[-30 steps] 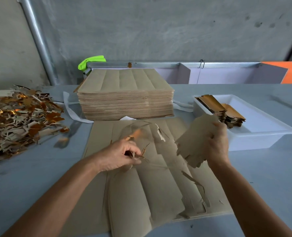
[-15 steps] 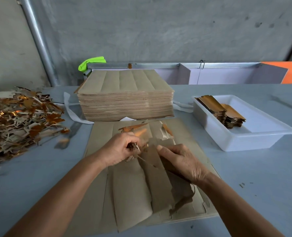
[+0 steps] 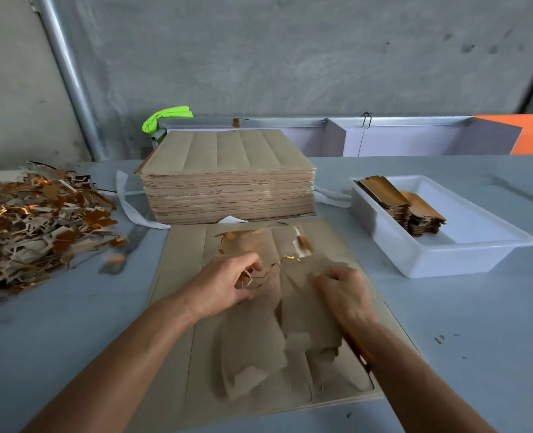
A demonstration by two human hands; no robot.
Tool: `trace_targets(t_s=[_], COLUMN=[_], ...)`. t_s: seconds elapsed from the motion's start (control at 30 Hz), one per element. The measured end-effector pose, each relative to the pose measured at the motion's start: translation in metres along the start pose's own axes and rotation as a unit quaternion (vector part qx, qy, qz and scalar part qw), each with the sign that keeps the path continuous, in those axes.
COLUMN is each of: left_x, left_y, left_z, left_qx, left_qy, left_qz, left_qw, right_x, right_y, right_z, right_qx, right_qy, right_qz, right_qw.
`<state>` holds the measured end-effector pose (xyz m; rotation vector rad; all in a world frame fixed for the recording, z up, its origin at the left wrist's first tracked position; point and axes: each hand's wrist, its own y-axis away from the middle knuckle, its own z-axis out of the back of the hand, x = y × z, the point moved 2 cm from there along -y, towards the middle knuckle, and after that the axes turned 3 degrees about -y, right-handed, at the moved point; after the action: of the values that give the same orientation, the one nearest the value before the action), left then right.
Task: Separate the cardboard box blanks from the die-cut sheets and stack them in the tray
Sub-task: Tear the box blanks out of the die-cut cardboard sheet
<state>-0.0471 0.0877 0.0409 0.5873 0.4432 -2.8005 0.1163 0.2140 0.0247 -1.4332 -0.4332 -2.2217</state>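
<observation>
A die-cut sheet (image 3: 177, 276) of plain kraft-brown cardboard lies flat on the grey tabletop (image 3: 477, 323) directly before the person, scored into long parallel panels; its centre is torn open, showing glints of copper-gold foil on the reverse. On it lie two loosened box blanks (image 3: 252, 348), elongated brown panels with ragged lower ends, side by side and partly overlapping, blurred at their edges. The left hand (image 3: 224, 284) has its fingers curled, its grip pinching thin strips of trim at the torn area. The right hand (image 3: 343, 292) rests on the upper end of the right-hand blank with fingers bent; it appears to grip the blank's edge, though blur leaves this uncertain. Behind the sheet stands a tall stack of uncut sheets (image 3: 227, 182). To the right, a white plastic tray (image 3: 446, 257) holds two short piles of finished blanks (image 3: 402, 204), foil face up, against its far left corner. A heap of brown-and-gold offcuts (image 3: 34, 226) covers the tabletop at left, well apart from the tray.
</observation>
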Motion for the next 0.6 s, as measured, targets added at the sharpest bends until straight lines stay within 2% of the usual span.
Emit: trace_targets(t_s=[0.13, 0.3, 0.43, 0.6], left_x=[0.007, -0.002, -0.014, -0.013], left_y=[0.003, -0.002, -0.007, -0.023], left_z=[0.008, 0.008, 0.001, -0.013], left_qx=[0.012, 0.011, 0.026, 0.062], left_qy=[-0.051, -0.054, 0.001, 0.054], left_qz=[-0.029, -0.028, 0.035, 0.067], left_qw=[0.998, 0.998, 0.999, 0.994], right_x=[-0.016, -0.014, -0.002, 0.016], right_y=[-0.002, -0.002, 0.003, 0.010], right_z=[0.010, 0.008, 0.002, 0.006], right_qx=[-0.061, -0.092, -0.068, 0.065], right_qy=[-0.102, -0.156, 0.003, 0.035], right_qz=[-0.062, -0.054, 0.060, 0.182], right_qw=[0.991, 0.982, 0.996, 0.981])
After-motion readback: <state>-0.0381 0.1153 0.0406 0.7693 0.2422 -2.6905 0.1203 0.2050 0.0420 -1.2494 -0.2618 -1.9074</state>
